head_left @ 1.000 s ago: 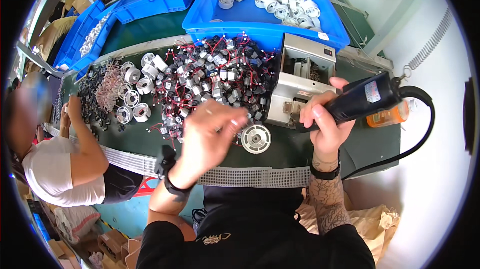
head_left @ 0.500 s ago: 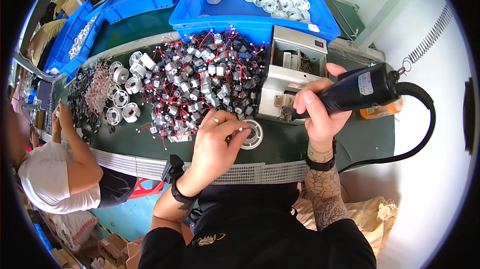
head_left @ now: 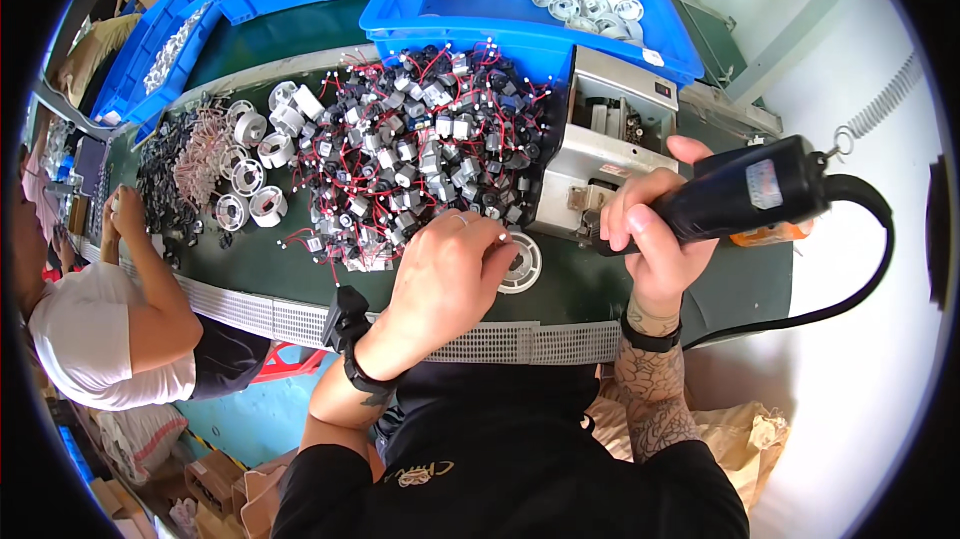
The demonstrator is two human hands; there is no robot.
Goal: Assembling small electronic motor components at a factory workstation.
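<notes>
My right hand (head_left: 655, 239) is wrapped round a black electric screwdriver (head_left: 745, 191), held nearly level with its tip end beside the silver screw feeder (head_left: 590, 164). The exact tip is hard to make out. My left hand (head_left: 448, 274) is closed in a pinch, back of the hand upward, at the near edge of a heap of small motors with red wires (head_left: 430, 144). A tiny white end shows at its fingertips; the rest of what it holds is hidden. Partly behind those fingers, a white wheel-shaped plastic part (head_left: 524, 267) lies on the green table.
A blue bin (head_left: 480, 39) of white round parts stands behind the heap. To the left lie more white rings (head_left: 247, 177), pinkish wire bundles (head_left: 200, 174) and black pieces. A co-worker (head_left: 105, 329) works at far left. The screwdriver's black cable (head_left: 850, 294) loops down at right.
The whole view has shifted, with the table's things now further right. My left hand has turned so its back shows more and the thumb is more covered. My right hand still grips the screwdriver.
</notes>
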